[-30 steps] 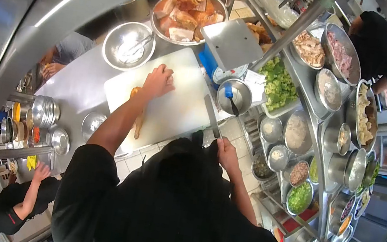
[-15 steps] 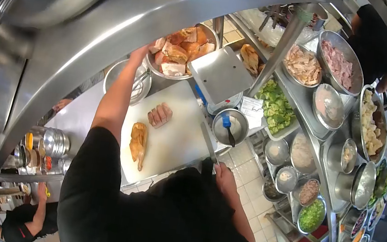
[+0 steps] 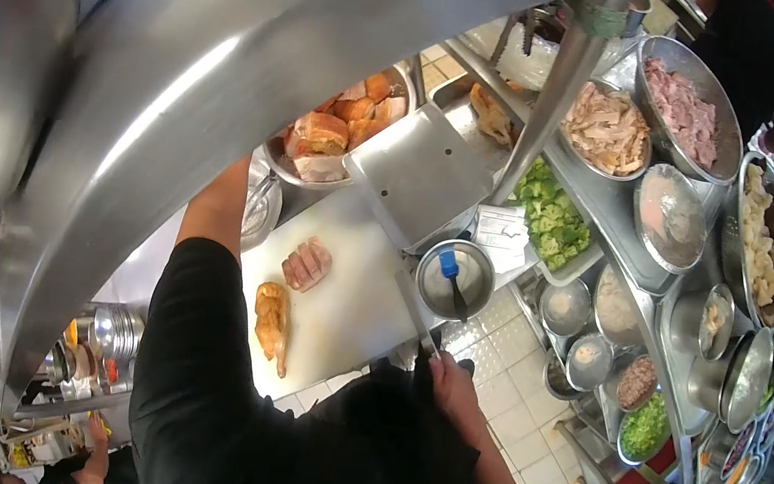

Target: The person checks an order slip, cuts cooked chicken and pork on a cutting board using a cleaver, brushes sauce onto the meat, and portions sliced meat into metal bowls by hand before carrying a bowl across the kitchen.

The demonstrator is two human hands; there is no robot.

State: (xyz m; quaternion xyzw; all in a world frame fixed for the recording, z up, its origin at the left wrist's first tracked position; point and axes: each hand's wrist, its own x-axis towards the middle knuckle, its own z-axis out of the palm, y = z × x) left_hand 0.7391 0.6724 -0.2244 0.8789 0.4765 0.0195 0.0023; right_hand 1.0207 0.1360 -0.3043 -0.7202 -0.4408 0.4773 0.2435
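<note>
My right hand (image 3: 453,386) is closed around the handle of a knife (image 3: 417,310), its blade lying along the right edge of the white cutting board (image 3: 355,283). My left arm (image 3: 219,205) stretches up past the board's left side. The left hand itself is hidden behind the steel shelf, close to a metal bowl of browned meat chunks (image 3: 349,130). A roasted poultry leg (image 3: 271,320) rests on the board, and above it sits a small block of sliced pale meat (image 3: 306,263).
The curved steel shelf (image 3: 268,31) crosses overhead. Beyond the board are a flat metal plate (image 3: 423,172), a bowl (image 3: 434,295) holding a blue brush (image 3: 449,264), and a broccoli tray (image 3: 551,217). Food bowls fill the right shelf. Other people (image 3: 755,57) stand at upper right and lower left.
My left hand, earlier visible by the bowl of meat, has passed out of sight behind the shelf. The camera view has shifted. My right hand keeps its hold on the knife.
</note>
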